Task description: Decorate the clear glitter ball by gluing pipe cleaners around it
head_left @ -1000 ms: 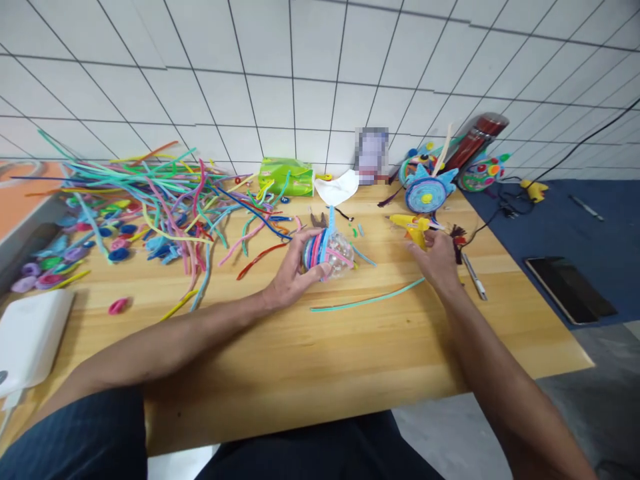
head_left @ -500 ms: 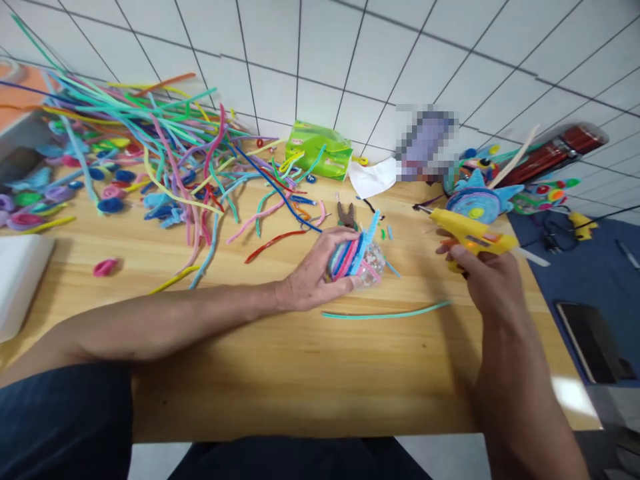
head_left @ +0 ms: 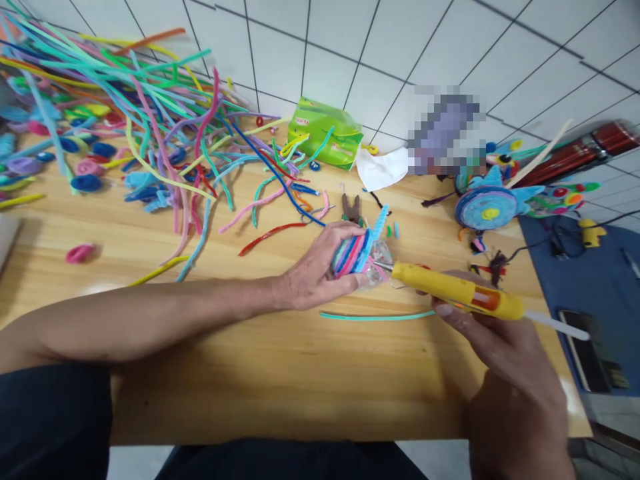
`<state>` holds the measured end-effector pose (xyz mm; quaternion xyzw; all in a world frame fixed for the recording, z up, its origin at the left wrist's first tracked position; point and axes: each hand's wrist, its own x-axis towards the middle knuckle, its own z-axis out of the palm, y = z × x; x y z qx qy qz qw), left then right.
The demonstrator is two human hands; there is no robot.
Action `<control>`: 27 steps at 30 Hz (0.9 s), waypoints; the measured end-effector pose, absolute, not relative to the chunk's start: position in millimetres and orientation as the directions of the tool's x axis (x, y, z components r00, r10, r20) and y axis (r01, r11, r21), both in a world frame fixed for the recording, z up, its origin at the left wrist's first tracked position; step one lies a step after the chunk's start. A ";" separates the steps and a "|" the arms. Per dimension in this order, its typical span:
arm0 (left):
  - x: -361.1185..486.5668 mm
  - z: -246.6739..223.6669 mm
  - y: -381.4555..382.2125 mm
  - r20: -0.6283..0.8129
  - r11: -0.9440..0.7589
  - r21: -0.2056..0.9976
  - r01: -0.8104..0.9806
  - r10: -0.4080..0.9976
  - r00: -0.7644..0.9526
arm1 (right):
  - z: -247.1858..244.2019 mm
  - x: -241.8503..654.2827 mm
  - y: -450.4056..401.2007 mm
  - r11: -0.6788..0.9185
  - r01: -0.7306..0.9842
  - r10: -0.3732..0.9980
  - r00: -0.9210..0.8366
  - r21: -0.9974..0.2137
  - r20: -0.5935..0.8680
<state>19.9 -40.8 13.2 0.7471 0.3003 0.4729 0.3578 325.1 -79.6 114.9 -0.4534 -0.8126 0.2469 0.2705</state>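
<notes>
My left hand [head_left: 323, 270] is closed around a clear plastic bottle piece [head_left: 383, 253] wrapped with blue, pink and purple pipe cleaners [head_left: 354, 255]. A light-blue strip sticks up from its edge. In my right hand [head_left: 493, 333] is a yellow hot glue gun [head_left: 450, 285], with a white glue stick [head_left: 557, 325] coming out of its back. Its metal nozzle is at the bare clear side of the bottle piece; whether it touches cannot be made out. Below them a teal pipe cleaner [head_left: 377, 316] lies on the table.
Heaped pipe cleaners [head_left: 145, 127] and coiled pieces cover the left back. A green tissue pack [head_left: 325, 133], white paper [head_left: 383, 168] and pliers [head_left: 352, 208] lie behind my hands. At right are a blue fish-like craft [head_left: 487, 207], a red flask [head_left: 580, 153] and a phone [head_left: 585, 350].
My right hand has brought the glue gun left and down, from beside the fish-like craft to the bottle piece. My left hand keeps its hold. The view has shifted slightly.
</notes>
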 end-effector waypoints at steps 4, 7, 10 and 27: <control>19.1 12.3 -39.8 0.458 -0.531 0.841 0.101 0.799 0.391 | 116.9 324.6 -79.9 0.497 0.613 0.849 -0.488 -0.615 0.200; 19.0 11.6 -39.7 0.457 -0.534 0.838 0.113 0.800 0.389 | 116.4 323.7 -79.9 0.503 0.617 0.850 -0.480 -0.605 0.218; 18.8 11.3 -39.6 0.462 -0.543 0.830 0.125 0.797 0.390 | 113.9 322.9 -79.8 0.496 0.620 0.853 -0.478 -0.608 0.208; 18.1 10.3 -39.0 0.472 -0.555 0.825 0.112 0.783 0.404 | 119.1 312.7 -81.5 0.479 0.683 0.872 -0.445 -0.552 0.207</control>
